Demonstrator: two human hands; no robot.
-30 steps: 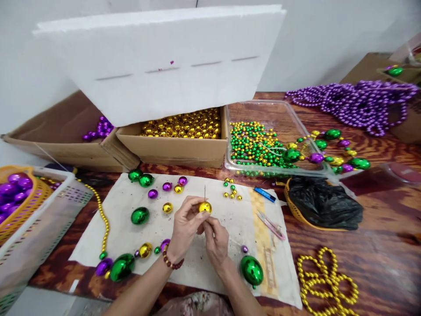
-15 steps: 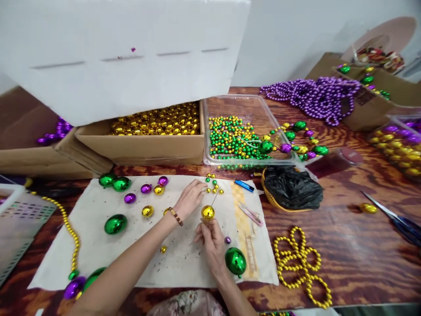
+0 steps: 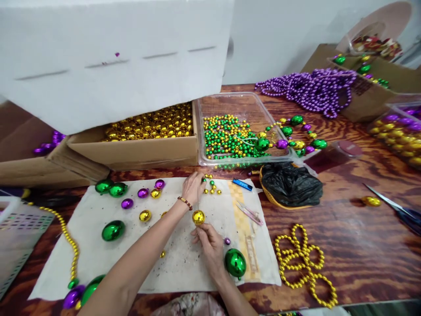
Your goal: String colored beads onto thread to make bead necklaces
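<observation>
Gripping gold bead (image 3: 198, 217) from below: right hand (image 3: 211, 245), fingers pinched at its underside, over cloth (image 3: 177, 268). Needle (image 3: 198, 199) sticks up out of bead. Left hand (image 3: 193, 188) at small beads (image 3: 219, 192), far side of cloth; can't tell if its fingers have one.

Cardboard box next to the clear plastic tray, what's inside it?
Shiny gold beads show inside the cardboard box. The white board hides its rear part, and whatever lies beneath the top beads can't be seen.
</observation>
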